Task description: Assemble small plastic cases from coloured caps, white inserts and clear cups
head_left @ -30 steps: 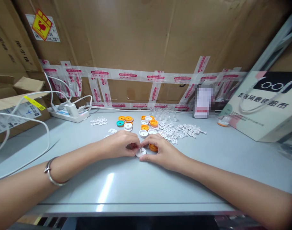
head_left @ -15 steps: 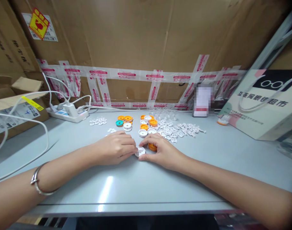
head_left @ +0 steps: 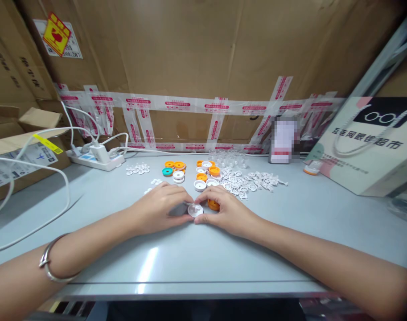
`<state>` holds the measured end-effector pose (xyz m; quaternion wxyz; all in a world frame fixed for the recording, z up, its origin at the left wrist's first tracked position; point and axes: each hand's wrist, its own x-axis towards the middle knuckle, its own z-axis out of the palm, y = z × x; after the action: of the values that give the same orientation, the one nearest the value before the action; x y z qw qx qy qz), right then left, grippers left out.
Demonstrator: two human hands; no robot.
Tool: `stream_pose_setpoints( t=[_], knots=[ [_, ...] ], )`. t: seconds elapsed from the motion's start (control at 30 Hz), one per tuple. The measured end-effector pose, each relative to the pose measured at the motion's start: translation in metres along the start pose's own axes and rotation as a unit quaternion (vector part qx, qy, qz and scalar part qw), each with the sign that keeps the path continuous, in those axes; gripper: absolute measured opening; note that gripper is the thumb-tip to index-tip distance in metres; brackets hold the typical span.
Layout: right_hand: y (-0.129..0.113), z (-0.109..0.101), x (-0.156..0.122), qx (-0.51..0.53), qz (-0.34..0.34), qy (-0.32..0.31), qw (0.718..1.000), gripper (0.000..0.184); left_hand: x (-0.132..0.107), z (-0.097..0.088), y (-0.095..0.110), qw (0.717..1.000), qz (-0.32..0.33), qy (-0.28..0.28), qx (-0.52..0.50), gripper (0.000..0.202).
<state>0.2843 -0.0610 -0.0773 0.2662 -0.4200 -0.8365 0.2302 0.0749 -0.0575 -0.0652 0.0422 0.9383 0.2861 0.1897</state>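
My left hand [head_left: 159, 208] and my right hand [head_left: 227, 211] meet at the middle of the grey table [head_left: 176, 258]. Both pinch a small white round cap [head_left: 194, 209] between their fingertips, just above the tabletop. An orange cap [head_left: 213, 205] lies right behind my right thumb. Further back stand white and orange caps [head_left: 206, 174], an orange, teal and white group [head_left: 174, 171], and a heap of small white wheel-shaped inserts [head_left: 248, 183]. A silver bangle [head_left: 48, 265] is on my left wrist.
A white power strip [head_left: 95, 158] with plugs and cables sits at the back left beside a cardboard box [head_left: 19, 156]. Taped cardboard forms the back wall. A paper bag [head_left: 370, 147] stands at the right. Small white discs [head_left: 137, 169] lie behind the left hand.
The white cap has been turned a little between the fingertips and now shows its flat face upward. My left forearm has slid back slightly; the hands stay together.
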Motion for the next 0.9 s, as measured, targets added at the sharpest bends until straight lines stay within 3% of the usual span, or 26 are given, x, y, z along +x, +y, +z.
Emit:
stream_pose_setpoints(
  t=[0.23,0.43,0.73,0.9],
  knots=[
    [0.000,0.002,0.002,0.000,0.001,0.005,1.000,0.035,0.002,0.004,0.003,0.988,-0.086,0.013,-0.125,0.022],
    [-0.001,0.002,0.001,0.039,0.017,0.010,0.999,0.054,0.005,0.008,0.003,0.972,-0.137,0.018,-0.192,0.017],
    [-0.003,-0.003,0.002,0.079,0.017,-0.019,0.997,0.044,0.006,0.012,0.003,0.958,-0.128,0.021,-0.256,0.028],
    [-0.002,-0.014,0.004,0.074,-0.010,-0.071,0.995,0.010,0.004,0.014,0.001,0.945,-0.128,0.027,-0.301,0.036]
  ],
)
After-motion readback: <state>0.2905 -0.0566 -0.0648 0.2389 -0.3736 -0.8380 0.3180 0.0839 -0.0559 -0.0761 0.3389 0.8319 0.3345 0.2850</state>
